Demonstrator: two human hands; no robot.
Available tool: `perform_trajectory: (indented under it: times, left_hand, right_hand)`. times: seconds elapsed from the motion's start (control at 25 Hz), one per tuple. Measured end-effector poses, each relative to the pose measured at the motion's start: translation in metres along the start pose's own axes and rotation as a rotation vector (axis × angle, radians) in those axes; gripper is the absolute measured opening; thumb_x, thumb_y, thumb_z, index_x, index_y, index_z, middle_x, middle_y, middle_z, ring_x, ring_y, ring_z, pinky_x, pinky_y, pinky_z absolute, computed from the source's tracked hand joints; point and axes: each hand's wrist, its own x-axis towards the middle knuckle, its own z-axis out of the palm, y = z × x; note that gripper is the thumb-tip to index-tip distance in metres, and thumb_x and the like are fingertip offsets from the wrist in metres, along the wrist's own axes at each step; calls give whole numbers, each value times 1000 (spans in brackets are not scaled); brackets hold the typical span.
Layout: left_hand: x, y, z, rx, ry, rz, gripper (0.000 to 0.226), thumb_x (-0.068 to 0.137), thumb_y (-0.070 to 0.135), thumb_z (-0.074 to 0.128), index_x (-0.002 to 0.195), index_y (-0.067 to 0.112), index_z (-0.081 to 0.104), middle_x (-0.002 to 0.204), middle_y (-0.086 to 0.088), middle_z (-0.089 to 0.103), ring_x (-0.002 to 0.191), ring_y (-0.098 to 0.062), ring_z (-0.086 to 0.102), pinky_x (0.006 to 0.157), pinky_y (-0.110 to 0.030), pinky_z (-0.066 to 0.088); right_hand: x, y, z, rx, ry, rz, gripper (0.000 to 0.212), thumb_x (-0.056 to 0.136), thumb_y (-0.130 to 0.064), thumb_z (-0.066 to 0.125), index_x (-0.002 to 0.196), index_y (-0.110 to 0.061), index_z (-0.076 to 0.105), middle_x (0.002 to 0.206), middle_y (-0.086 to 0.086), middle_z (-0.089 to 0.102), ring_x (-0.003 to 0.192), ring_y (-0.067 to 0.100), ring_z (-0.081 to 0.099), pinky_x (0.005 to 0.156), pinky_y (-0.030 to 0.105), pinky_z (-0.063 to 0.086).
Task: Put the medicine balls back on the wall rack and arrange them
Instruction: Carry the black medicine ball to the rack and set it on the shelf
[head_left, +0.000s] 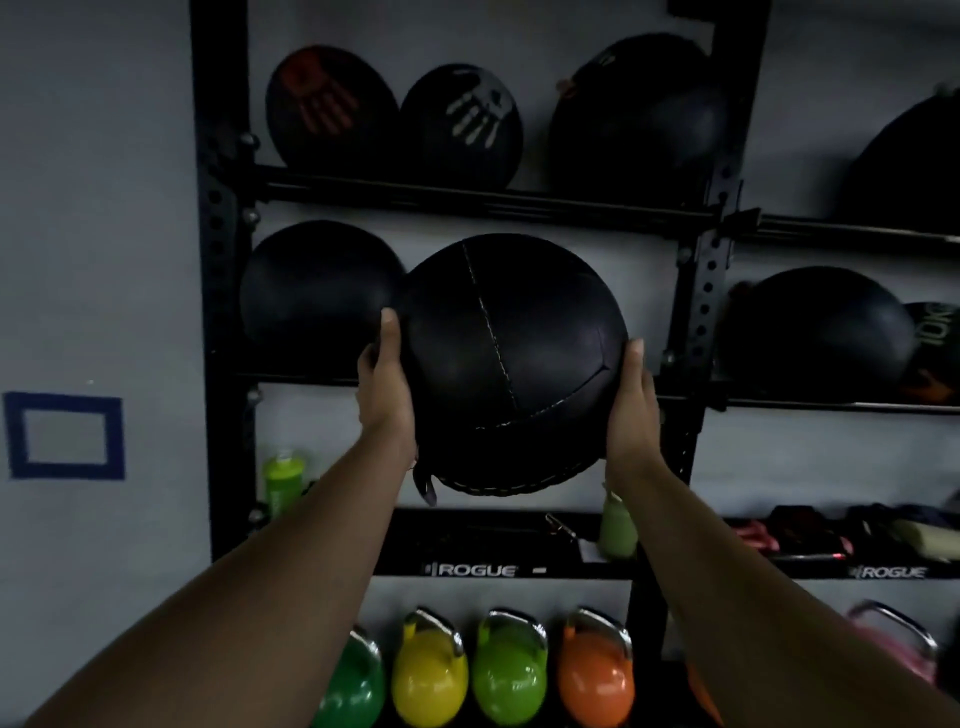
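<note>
I hold a large black stitched medicine ball (511, 358) between both palms in front of the middle tier of the black wall rack (221, 249). My left hand (387, 387) presses its left side and my right hand (631, 405) its right side. Another black ball (317, 291) rests on that tier just to the left, touching or nearly touching the held one. On the top tier sit a ball with an orange hand print (324, 106), one with a white hand print (462, 127) and a plain black ball (639, 114).
More black balls (815, 327) fill the rack's right bay. A shelf (483, 570) below holds green bottles (283, 480) and small gear. Coloured kettlebells (511, 670) line the bottom. A blue tape rectangle (65, 436) marks the grey wall on the left.
</note>
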Motion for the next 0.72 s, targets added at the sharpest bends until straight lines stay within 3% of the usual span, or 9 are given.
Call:
perform_trajectory:
  times: [0.24,0.4,0.72]
  left_hand:
    - [44,-7,60,-26,60,50,101,60,88,61,144,31,61,149,-7,59,136,-34,57,117,-53,44]
    - [95,-6,75,41,129,84,106,56,91,57,145,33,59,147,-5,61,134,-34,57,116,-54,44]
    - [246,-26,84,126,135,128,107,57,93,57,147,36,56,148,-5,60,137,-34,55,117,-55,42]
  right_hand:
    - [89,-9,-2,29,-92,-80,64,87,-83,41,135,-43,56,130,-7,61,123,21,58,111,52,48]
    - [150,3,22,41,-124,-66,71,90,-80,40,141,-34,56,135,-3,63,124,23,60,102,44,52]
    - [278,52,100,94,-128,-68,68,95,-74,39,145,-32,56,131,-5,65,120,20,61,111,49,49]
